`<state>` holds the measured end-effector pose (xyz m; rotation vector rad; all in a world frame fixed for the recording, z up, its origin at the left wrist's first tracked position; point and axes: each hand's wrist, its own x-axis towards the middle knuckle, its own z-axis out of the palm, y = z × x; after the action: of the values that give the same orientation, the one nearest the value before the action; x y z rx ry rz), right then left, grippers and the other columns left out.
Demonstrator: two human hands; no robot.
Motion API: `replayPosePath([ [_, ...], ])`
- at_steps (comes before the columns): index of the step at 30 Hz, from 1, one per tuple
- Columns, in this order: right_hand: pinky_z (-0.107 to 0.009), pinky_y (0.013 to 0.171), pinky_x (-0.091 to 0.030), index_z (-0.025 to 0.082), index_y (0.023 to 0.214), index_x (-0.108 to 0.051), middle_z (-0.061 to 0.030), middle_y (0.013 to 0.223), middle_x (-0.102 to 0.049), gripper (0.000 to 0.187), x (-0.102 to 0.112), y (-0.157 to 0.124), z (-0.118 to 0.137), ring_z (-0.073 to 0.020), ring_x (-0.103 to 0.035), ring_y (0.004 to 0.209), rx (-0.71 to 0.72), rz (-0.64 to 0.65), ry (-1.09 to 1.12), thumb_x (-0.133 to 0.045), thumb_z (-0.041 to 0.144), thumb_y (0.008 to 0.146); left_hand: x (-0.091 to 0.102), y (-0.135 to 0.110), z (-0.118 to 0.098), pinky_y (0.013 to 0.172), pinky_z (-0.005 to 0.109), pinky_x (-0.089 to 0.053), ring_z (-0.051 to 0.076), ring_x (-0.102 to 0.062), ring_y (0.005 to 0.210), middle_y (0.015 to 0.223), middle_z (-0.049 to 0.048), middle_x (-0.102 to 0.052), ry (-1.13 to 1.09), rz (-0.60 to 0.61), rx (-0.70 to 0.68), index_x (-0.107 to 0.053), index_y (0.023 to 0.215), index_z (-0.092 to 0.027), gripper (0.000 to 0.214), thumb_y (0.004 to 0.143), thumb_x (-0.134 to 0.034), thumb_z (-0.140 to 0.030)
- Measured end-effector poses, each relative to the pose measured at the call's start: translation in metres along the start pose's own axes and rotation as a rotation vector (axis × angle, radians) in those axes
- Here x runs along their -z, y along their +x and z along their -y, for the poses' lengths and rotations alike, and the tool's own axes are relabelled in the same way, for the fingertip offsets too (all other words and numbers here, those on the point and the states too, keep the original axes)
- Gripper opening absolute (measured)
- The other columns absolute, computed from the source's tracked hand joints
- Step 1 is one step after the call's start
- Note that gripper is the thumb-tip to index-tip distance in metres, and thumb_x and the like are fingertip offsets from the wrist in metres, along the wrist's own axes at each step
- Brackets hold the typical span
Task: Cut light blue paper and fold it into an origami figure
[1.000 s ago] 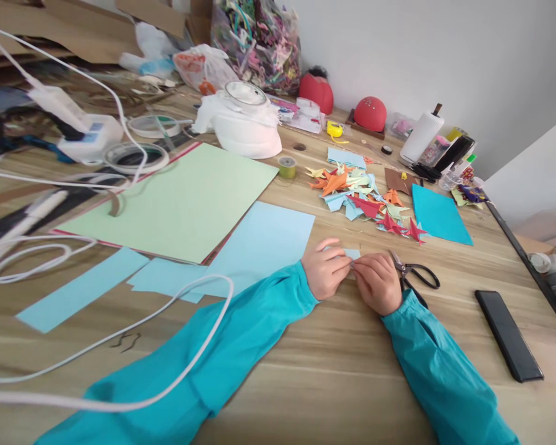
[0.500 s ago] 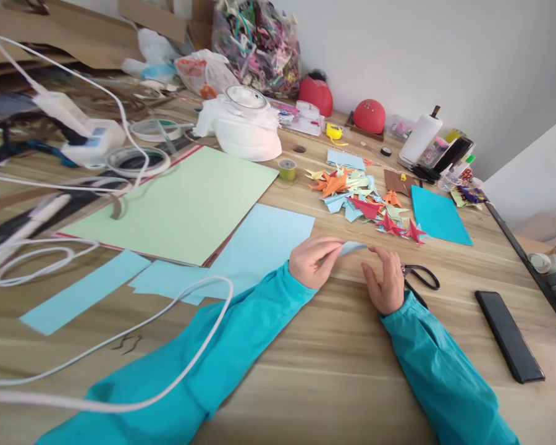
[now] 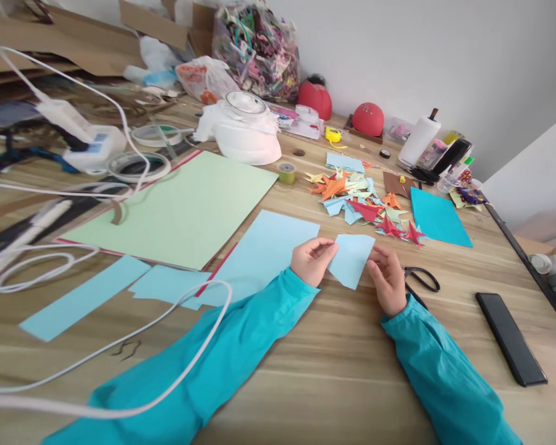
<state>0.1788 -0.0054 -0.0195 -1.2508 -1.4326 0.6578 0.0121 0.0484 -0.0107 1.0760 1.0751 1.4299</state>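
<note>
A small, roughly square piece of light blue paper (image 3: 351,259) is held up above the wooden table between my two hands. My left hand (image 3: 311,259) pinches its left edge between thumb and fingers. On the opposite side, my right hand (image 3: 388,278) has thumb and fingers closed at the right edge. Left of my left hand lies a larger light blue sheet (image 3: 269,247). Black-handled scissors (image 3: 424,279) lie just right of my right hand, partly hidden by it. Beyond the hands spreads a pile of folded paper figures (image 3: 359,198) in orange, red, blue and pale green.
A pale green sheet (image 3: 180,210), a blue strip (image 3: 86,300) and smaller blue pieces (image 3: 167,283) lie to the left. White cable (image 3: 222,315) loops across in front of my left sleeve. A black phone (image 3: 510,339) and a turquoise sheet (image 3: 440,216) are at the right.
The small blue paper has turned from edge-on to face-on towards me. My right hand's fingers have closed at its right edge. The larger blue sheet has shifted slightly, uncovering a red edge.
</note>
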Motion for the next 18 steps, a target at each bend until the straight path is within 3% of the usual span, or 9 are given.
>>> replayPosePath([
  [6, -0.028, 0.055, -0.052, 0.021, 0.085, -0.060, -0.0015, 0.072, -0.067, 0.028, -0.0062, -0.0004, 0.0060, -0.0151, -0.061, 0.062, -0.210, 0.011, 0.200, -0.067, 0.046, 0.076, -0.0012, -0.0010, 0.0011, 0.055, 0.026, -0.051, 0.015, -0.061, 0.058, 0.062, 0.0027, -0.067, 0.003, 0.091, -0.014, -0.065, 0.065, -0.015, 0.024, 0.055, -0.073, -0.036],
  [11, -0.025, 0.051, -0.049, 0.020, 0.080, -0.061, -0.0001, 0.066, -0.067, 0.030, -0.0039, 0.0019, 0.0053, -0.0133, -0.059, 0.057, -0.284, -0.054, 0.245, -0.073, 0.045, 0.070, -0.0012, -0.0015, 0.0004, 0.059, 0.026, -0.051, 0.016, -0.062, 0.062, 0.067, 0.0031, -0.068, -0.066, 0.182, 0.049, -0.063, 0.065, -0.015, 0.029, 0.050, -0.079, -0.035],
  [15, -0.025, 0.051, -0.049, 0.020, 0.079, -0.062, 0.0000, 0.065, -0.067, 0.030, -0.0038, 0.0026, 0.0070, -0.0134, -0.060, 0.057, -0.290, -0.045, 0.280, -0.075, 0.044, 0.067, -0.0011, -0.0005, -0.0002, 0.046, 0.021, -0.042, 0.010, -0.051, 0.049, 0.052, -0.0022, -0.059, -0.033, 0.242, 0.111, -0.061, 0.060, -0.015, 0.035, 0.041, -0.084, -0.034],
  [18, -0.026, 0.053, -0.050, 0.020, 0.079, -0.063, -0.0005, 0.067, -0.068, 0.030, -0.0047, 0.0031, 0.0095, -0.0142, -0.061, 0.059, -0.280, -0.030, 0.294, -0.078, 0.041, 0.063, 0.0000, 0.0001, -0.0004, 0.043, 0.020, -0.035, 0.008, -0.043, 0.044, 0.046, -0.0044, -0.053, 0.023, 0.242, 0.110, -0.059, 0.057, -0.015, 0.035, 0.043, -0.083, -0.036],
])
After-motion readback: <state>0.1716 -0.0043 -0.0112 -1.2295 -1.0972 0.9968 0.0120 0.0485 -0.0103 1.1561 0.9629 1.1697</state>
